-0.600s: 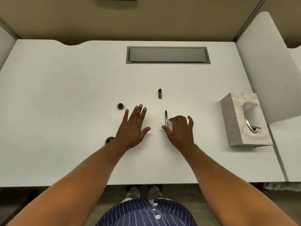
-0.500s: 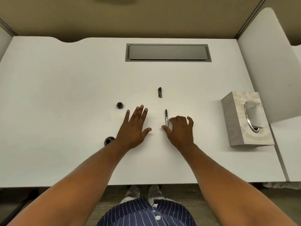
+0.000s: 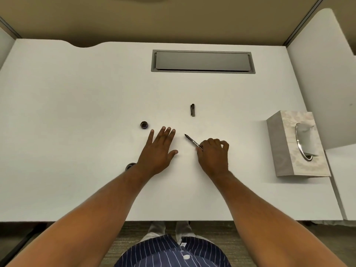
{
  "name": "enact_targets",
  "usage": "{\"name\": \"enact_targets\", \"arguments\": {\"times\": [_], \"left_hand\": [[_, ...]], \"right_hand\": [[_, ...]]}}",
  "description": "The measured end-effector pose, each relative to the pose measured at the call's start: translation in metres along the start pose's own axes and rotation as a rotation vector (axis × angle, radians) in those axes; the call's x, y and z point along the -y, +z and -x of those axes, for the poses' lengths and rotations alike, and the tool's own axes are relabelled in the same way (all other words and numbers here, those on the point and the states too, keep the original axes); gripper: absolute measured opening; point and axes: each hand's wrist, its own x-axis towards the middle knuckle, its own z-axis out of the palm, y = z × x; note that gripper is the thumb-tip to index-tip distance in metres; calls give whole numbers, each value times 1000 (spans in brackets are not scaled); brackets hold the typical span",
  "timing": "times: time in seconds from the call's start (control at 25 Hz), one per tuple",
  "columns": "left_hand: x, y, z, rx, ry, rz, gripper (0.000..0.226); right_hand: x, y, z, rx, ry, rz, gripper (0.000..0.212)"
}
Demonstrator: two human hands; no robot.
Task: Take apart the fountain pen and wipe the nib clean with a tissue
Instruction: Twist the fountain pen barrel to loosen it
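A slim dark fountain pen (image 3: pixel 191 140) is pinched at its rear end by my right hand (image 3: pixel 212 154), its nib pointing up and to the left over the white desk (image 3: pixel 77 112). The pen's dark cap (image 3: pixel 193 110) lies alone farther back. My left hand (image 3: pixel 159 151) rests flat on the desk, fingers spread, holding nothing. A grey tissue box (image 3: pixel 296 145) with a tissue sticking out of its oval slot stands at the right.
A small dark round ink bottle (image 3: pixel 144 125) sits just left of my left fingers, and its round lid (image 3: pixel 131 166) lies by my left wrist. A grey cable hatch (image 3: pixel 202 61) is set in the back of the desk. A white partition (image 3: pixel 323 74) rises at the right.
My right hand has closed on the pen and swung it from pointing straight back to pointing back-left. My left hand stays flat in place.
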Motion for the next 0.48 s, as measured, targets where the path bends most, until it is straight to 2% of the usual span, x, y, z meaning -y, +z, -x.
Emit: {"name": "enact_targets", "arguments": {"times": [0.16,0.28,0.48], "left_hand": [[6,-15,-4,-123,32,12,59],[12,-32,-7,-214,29,77,48],[30,-62,-3,-223,-69,303,30]], "right_hand": [[11,-11,-6,-4,-120,-50,18],[22,-24,-13,-31,-220,-99,12],[46,-51,-24,-75,-313,-176,8]]}}
